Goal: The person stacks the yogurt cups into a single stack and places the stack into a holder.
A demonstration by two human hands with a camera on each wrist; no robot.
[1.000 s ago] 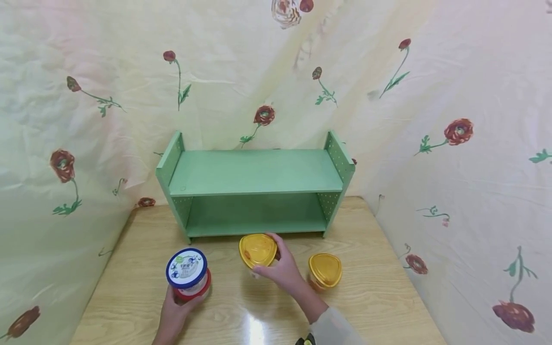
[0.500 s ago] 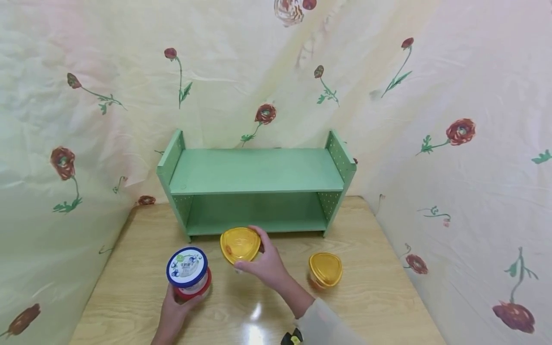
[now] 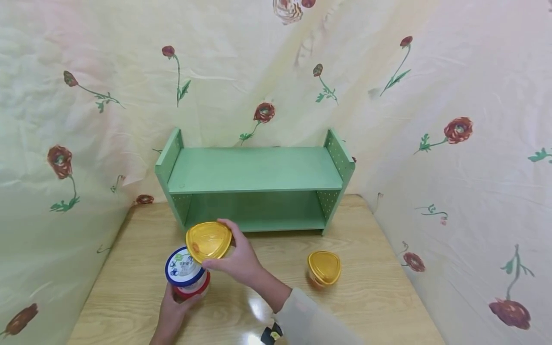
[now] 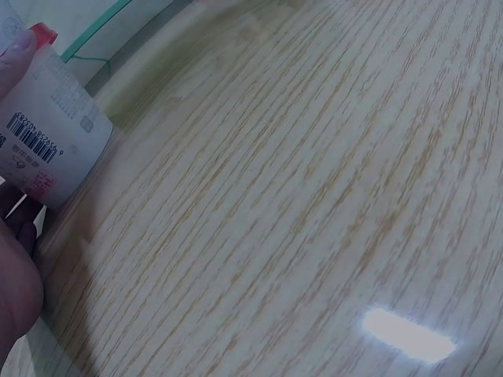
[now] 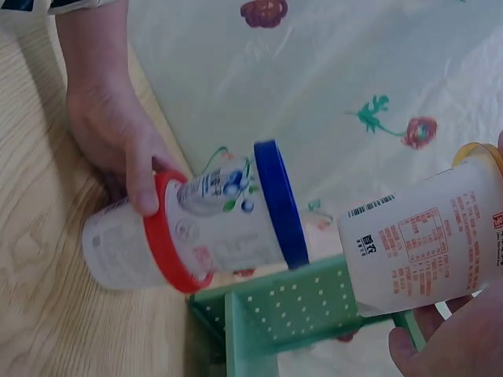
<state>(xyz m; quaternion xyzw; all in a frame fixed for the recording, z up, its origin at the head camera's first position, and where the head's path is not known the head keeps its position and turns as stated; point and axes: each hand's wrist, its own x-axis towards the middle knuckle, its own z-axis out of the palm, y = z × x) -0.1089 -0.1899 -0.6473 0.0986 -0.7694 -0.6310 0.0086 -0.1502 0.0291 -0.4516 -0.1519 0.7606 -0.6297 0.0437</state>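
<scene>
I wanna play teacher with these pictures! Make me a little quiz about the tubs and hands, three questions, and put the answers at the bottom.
1. The lower tub, gripped by the left hand, has which lid colour? A) green B) red C) yellow

2. True or false: the right hand holds a yellow-lidded tub, and the right wrist view shows a gap between it and the blue lid.

3. Fill in: the other yellow-lidded tub stands in front of the green shelf, on the ____.

Key: 1. B, red. 2. True. 3. Table.
</scene>
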